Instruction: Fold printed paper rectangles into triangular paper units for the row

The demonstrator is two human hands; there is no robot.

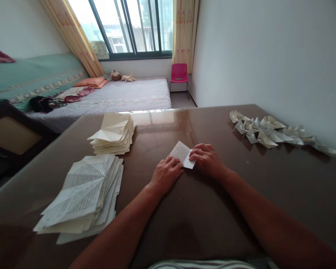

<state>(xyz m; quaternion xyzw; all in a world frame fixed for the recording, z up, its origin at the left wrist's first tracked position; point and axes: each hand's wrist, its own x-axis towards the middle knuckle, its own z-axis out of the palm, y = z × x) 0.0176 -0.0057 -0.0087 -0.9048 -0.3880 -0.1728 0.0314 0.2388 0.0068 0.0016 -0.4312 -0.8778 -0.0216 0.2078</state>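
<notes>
Printed paper lies between both hands, touching each.

Small white folded-paper sheet had rows of dk print; glossy flat-topped counter was dk brown; long cloth curtain was pale orange w/ pinkish motifs; curved plastic chair was brt. pink.
</notes>
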